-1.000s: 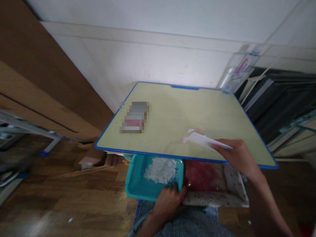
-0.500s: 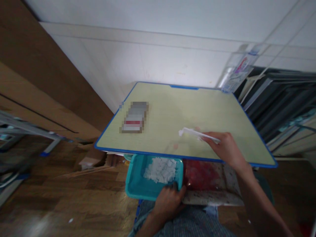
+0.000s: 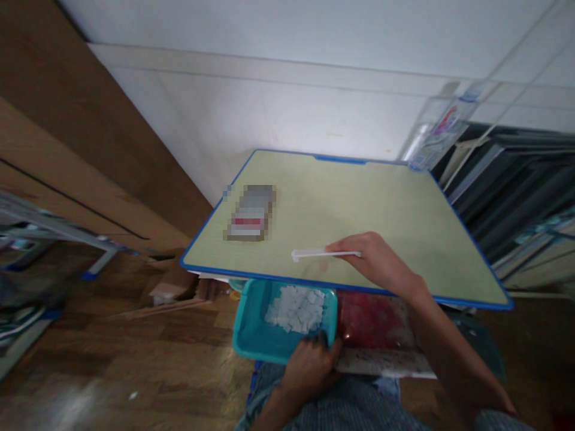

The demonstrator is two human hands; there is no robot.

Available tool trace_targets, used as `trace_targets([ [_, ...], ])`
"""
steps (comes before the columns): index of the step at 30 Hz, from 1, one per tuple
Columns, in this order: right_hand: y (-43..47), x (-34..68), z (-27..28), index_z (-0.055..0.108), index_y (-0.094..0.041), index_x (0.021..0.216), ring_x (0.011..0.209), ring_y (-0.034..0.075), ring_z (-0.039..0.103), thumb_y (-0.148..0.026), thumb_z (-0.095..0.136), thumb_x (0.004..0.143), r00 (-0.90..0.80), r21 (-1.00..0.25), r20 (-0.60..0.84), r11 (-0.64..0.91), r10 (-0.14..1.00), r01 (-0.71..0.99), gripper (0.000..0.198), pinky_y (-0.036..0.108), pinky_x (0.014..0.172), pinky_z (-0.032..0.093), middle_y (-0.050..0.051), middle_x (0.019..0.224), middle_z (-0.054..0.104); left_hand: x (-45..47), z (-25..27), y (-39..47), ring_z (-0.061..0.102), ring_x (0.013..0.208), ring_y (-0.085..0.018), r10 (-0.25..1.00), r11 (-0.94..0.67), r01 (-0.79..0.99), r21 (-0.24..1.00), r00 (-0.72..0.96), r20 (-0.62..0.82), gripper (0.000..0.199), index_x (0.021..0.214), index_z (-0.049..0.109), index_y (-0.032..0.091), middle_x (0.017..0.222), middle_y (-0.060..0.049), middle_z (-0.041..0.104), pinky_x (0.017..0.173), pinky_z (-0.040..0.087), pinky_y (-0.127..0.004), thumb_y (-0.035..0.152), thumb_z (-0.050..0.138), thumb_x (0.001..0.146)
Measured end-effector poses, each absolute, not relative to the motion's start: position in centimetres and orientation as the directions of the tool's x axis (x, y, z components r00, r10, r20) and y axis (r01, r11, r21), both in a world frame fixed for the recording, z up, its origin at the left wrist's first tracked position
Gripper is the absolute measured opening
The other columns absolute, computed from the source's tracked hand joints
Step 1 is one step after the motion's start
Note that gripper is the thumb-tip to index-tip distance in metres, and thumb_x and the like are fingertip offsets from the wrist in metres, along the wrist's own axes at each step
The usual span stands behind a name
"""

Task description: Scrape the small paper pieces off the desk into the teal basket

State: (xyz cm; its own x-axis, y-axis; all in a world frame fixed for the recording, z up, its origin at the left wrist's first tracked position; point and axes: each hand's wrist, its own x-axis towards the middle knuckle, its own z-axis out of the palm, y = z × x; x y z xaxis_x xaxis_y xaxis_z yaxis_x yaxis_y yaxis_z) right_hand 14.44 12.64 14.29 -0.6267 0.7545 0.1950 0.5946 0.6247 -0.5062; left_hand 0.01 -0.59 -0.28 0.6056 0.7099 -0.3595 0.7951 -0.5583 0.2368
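Note:
My right hand (image 3: 381,263) is closed on a thin white strip (image 3: 309,255) with a small bent end, held just over the pale yellow-green tabletop near its front edge. The strip's exact kind cannot be made out. My left hand (image 3: 309,362) is closed at the near right rim of a teal plastic tray (image 3: 254,344), its fingertips partly hidden. Inside the tray, toward its far side, lies a heap of small flat white pieces (image 3: 296,306). The blue-edged table (image 3: 350,209) overhangs the tray's far edge.
A blurred-out flat object (image 3: 251,212) lies on the table's left side. A clear plastic bottle (image 3: 442,134) stands at the back right corner. Dark flat panels (image 3: 516,173) lean on the right. A red-stained surface (image 3: 377,320) sits beside the tray. Cardboard (image 3: 175,287) lies on the floor.
My right hand has moved left and slightly toward me with the white strip, which now lies more level. My left hand stays at the tray rim. The view has shifted slightly.

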Motion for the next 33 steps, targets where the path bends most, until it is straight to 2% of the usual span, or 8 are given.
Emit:
trace_targets([
  [5, 12.2, 15.2, 14.4, 0.064, -0.023, 0.088, 0.078, 0.014, 0.061, -0.021, 0.047, 0.077, -0.554, -0.575, 0.216, 0.564, 0.804, 0.594, 0.02, 0.024, 0.069, 0.044, 0.0, 0.086, 0.067, 0.0, -0.5, -0.7, 0.052, 0.076, -0.025, 0.717, -0.563, 0.792, 0.238, 0.611, -0.337, 0.055, 0.122, 0.027, 0.022, 0.091, -0.012, 0.05, 0.061, 0.04, -0.035, 0.043, 0.048, 0.075],
  [12, 12.3, 15.0, 13.8, 0.065, -0.021, 0.087, 0.076, 0.017, 0.062, -0.022, 0.046, 0.078, -0.417, -0.557, 0.244, 0.479, 0.876, 0.679, 0.021, 0.027, 0.067, 0.045, 0.003, 0.087, 0.067, 0.1, -0.2, -0.6, 0.052, 0.078, -0.025, 0.709, -0.55, 0.798, 0.247, 0.603, -0.366, 0.05, 0.118, 0.031, 0.021, 0.09, -0.01, 0.05, 0.062, 0.04, -0.035, 0.041, 0.049, 0.075],
  [15, 12.2, 14.4, 13.8, 0.065, -0.023, 0.087, 0.076, 0.015, 0.062, -0.023, 0.046, 0.078, -0.443, -0.58, 0.253, 0.501, 0.86, 0.642, 0.021, 0.025, 0.068, 0.044, 0.001, 0.087, 0.067, 0.1, -0.1, -0.5, 0.052, 0.077, -0.024, 0.702, -0.556, 0.791, 0.254, 0.611, -0.366, 0.049, 0.118, 0.031, 0.021, 0.091, -0.011, 0.049, 0.061, 0.041, -0.035, 0.04, 0.047, 0.076],
  [22, 11.6, 13.4, 13.8, 0.065, -0.022, 0.086, 0.074, 0.013, 0.061, -0.023, 0.048, 0.077, -0.594, -0.551, 0.168, 0.575, 0.787, 0.605, 0.019, 0.024, 0.068, 0.042, -0.001, 0.082, 0.068, 0.0, -0.4, -0.6, 0.052, 0.078, -0.026, 0.704, -0.567, 0.781, 0.262, 0.624, -0.339, 0.055, 0.123, 0.023, 0.02, 0.091, -0.013, 0.05, 0.061, 0.041, -0.036, 0.039, 0.047, 0.077],
  [28, 11.3, 13.6, 13.6, 0.065, -0.021, 0.086, 0.076, 0.013, 0.061, -0.022, 0.049, 0.077, -0.535, -0.585, 0.205, 0.541, 0.82, 0.604, 0.019, 0.025, 0.069, 0.043, 0.001, 0.084, 0.068, 0.1, -0.6, -0.7, 0.052, 0.077, -0.025, 0.709, -0.568, 0.786, 0.242, 0.617, -0.342, 0.054, 0.12, 0.028, 0.021, 0.092, -0.012, 0.049, 0.061, 0.041, -0.036, 0.04, 0.05, 0.074],
  [33, 10.9, 13.3, 13.4, 0.064, -0.022, 0.089, 0.076, 0.011, 0.061, -0.022, 0.047, 0.078, -0.629, -0.61, 0.167, 0.581, 0.759, 0.539, 0.02, 0.022, 0.067, 0.044, 0.0, 0.086, 0.067, 0.1, -0.4, -0.5, 0.051, 0.078, -0.026, 0.7, -0.572, 0.782, 0.247, 0.622, -0.35, 0.058, 0.124, 0.022, 0.019, 0.092, -0.013, 0.049, 0.061, 0.041, -0.036, 0.04, 0.048, 0.076],
])
